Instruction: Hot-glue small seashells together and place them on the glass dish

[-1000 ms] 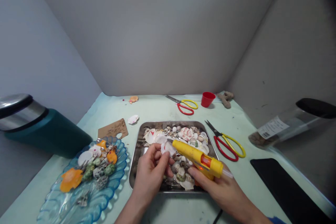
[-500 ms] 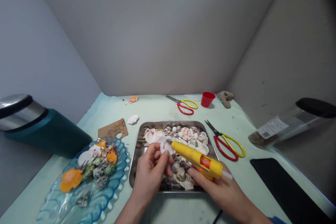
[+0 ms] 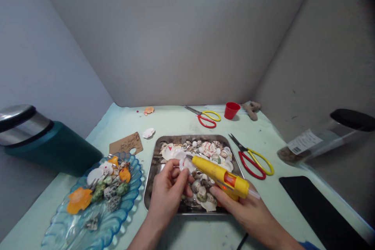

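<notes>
Right hand (image 3: pixel 246 209) partly covers glue gun (image 3: pixel 212 170); left edge crops bottle (image 3: pixel 61 148).

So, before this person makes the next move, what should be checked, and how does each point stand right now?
1. Left hand grips the small white shell: ok, pinched between fingers over the rectangular metal tray.
2. Right hand holds the yellow plastic glue gun: ok.
3. Small red light on the gun is lit: ok, it glows.
4. Left fingertips well away from the dark nozzle: not ok, they look close.
5. Nozzle touching the shell: cannot tell, they overlap in this view.
6. Nearer scissors with red and yellow handles out of the way: ok, right of the tray.
</notes>
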A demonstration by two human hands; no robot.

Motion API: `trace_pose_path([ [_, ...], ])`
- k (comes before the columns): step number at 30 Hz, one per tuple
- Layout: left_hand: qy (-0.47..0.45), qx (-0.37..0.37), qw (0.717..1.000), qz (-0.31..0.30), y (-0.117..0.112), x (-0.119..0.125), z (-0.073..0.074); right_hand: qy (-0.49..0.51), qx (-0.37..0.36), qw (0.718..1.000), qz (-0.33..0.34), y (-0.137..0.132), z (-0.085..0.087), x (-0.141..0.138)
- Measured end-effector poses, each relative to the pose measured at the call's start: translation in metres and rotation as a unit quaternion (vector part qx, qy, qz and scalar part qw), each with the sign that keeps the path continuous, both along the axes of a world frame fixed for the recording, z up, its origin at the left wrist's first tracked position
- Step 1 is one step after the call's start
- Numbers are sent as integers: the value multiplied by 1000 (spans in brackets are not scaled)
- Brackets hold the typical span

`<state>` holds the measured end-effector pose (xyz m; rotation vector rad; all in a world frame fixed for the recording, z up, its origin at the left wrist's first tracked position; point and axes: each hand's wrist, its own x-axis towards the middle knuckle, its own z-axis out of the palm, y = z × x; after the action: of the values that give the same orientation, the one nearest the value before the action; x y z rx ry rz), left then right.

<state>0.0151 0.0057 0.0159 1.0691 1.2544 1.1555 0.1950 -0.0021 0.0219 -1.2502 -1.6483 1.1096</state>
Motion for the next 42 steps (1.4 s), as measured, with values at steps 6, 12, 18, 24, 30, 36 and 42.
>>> trace_pose_path([
  [6, 3, 1, 1000, 2, -1, -1, -1, -11, -3, 1000, 3, -1, 0, 1],
  [12, -9, 3, 1000, 8, 0, 0, -2, -1, -1, 1000, -6, -2, 2, 0],
  [18, -21, -2, 1000, 8, 0, 0, -1, -7, -2, 1000, 10, -2, 1, 1],
  [24, -23, -8, 1000, 13, 0, 0, 0, -16, -3, 1000, -5, 0, 7, 1],
  [30, -58, -26, 998, 23, 3, -3, 0, -6, -9, 1000, -13, 0, 2, 4],
  [36, -120, -37, 991, 55, 4, -9, -2, 8, -23, 1000, 0, 0, 0, 4],
  [42, -154, -46, 986, 54, 3, -9, -2, 10, -30, 999, -1, -1, 0, 4],
])
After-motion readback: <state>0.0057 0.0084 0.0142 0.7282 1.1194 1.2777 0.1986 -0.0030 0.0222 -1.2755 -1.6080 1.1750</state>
